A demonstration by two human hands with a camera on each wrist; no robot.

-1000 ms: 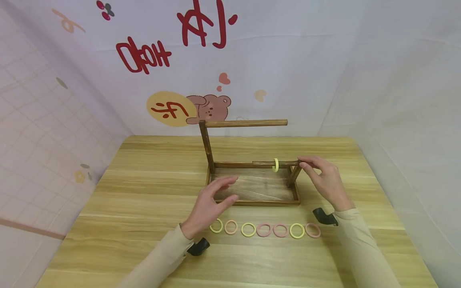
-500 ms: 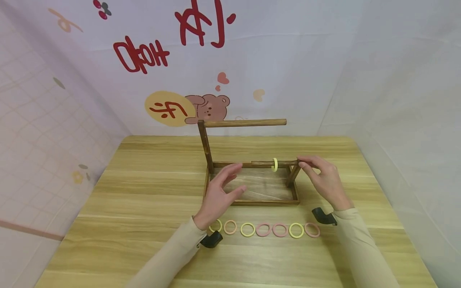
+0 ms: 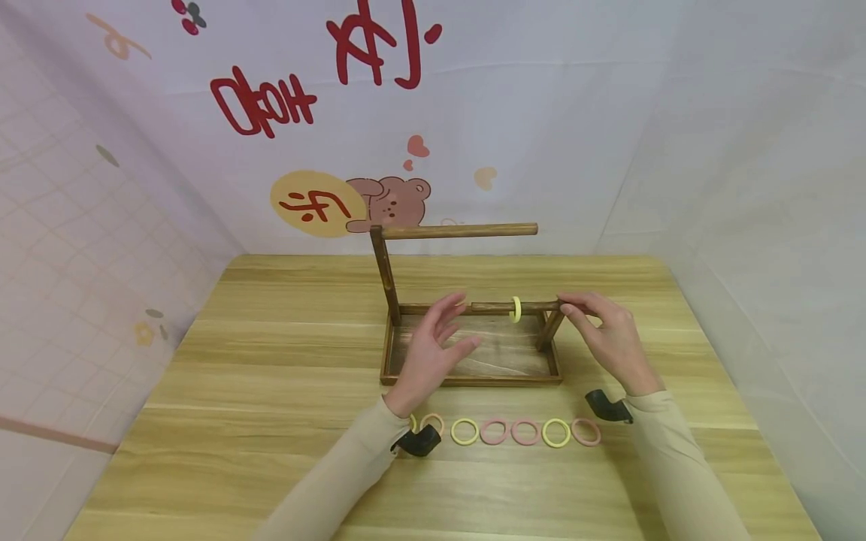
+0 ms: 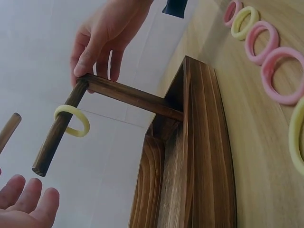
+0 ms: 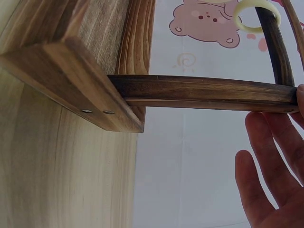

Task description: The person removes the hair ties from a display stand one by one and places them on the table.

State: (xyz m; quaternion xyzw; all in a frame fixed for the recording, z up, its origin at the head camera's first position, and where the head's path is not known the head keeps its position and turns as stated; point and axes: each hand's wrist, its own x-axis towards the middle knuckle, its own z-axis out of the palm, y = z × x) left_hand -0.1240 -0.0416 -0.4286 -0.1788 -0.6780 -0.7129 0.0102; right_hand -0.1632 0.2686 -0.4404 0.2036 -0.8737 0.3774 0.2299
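A brown wooden rack [image 3: 501, 381] stands on the table, with a tray-like base and two horizontal bars at different heights. A yellow ring [image 3: 518, 309] hangs around its lower bar [image 3: 490, 306]. My right hand [image 3: 614, 340] pinches the top corner of the right post [image 5: 204, 92], where that bar joins it. My left hand [image 3: 426, 361] hovers over the base, palm toward the bar, its fingers relaxed and holding nothing. In the left wrist view its fingertips [image 4: 47, 204] are close to the bar's free end, apart from it.
In front of the rack lies a row of several rings, including a pink ring [image 3: 494, 443] and a yellow ring [image 3: 557, 446]. My left wrist partly covers the leftmost ones. The upper bar [image 3: 460, 231] juts out above. A printed white cloth [image 3: 575, 150] hangs behind the table [image 3: 271, 338].
My left hand has moved right and slightly farther forward, toward the free end of the lower bar. The right hand and the ring on the bar have stayed in place.
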